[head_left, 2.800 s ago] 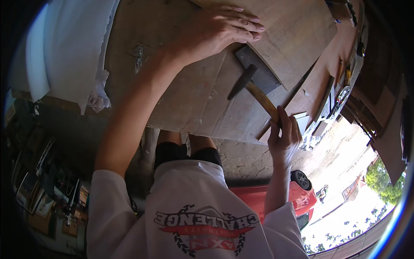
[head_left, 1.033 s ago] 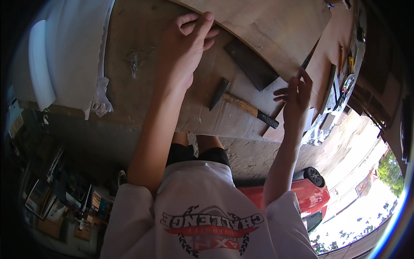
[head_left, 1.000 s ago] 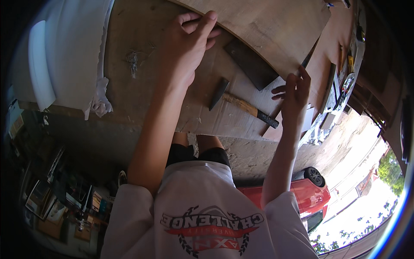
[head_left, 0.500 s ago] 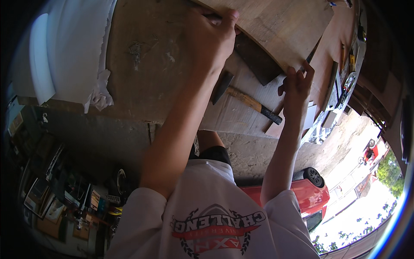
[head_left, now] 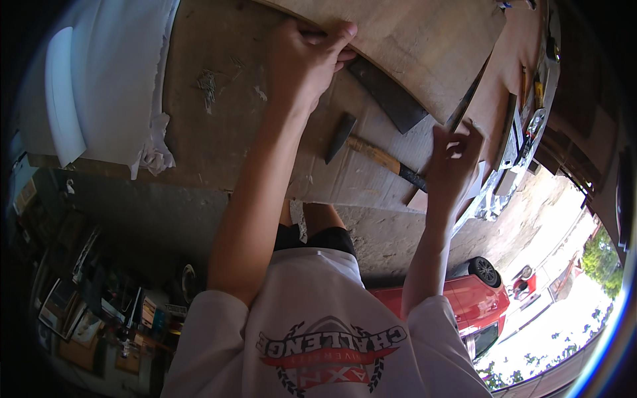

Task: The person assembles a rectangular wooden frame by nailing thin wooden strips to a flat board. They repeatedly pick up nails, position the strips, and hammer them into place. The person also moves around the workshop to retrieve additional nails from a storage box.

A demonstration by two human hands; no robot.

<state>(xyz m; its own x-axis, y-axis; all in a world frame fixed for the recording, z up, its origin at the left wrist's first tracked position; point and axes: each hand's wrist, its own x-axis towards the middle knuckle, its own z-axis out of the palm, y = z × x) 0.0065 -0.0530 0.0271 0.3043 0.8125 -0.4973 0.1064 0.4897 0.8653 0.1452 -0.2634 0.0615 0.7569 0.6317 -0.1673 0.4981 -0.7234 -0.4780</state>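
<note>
A thin plywood board (head_left: 411, 50) is held at its near edge by my left hand (head_left: 308, 66), with the thumb on top and the fingers curled beneath. Just below the board's right corner is my right hand (head_left: 454, 156), its bent fingers apart and nothing visible in them. A hammer (head_left: 375, 151) with a dark head and a wooden, black-ended handle lies between my forearms, its grip end partly behind my right wrist. Partly under the board lies a dark flat piece (head_left: 391, 98). A small pile of nails (head_left: 207, 85) rests on the worktable (head_left: 229, 136) to the left.
White sheeting (head_left: 113, 73) with a torn edge and a curved white strip (head_left: 63, 99) cover the table's left end. Several tools, including a yellow-handled one (head_left: 539, 93), line the right edge. A red car (head_left: 464, 302) stands behind on the right, and dark clutter fills the lower left.
My left hand and the board have shifted slightly left and toward me. My right hand has come down off the board's corner, its fingers parting.
</note>
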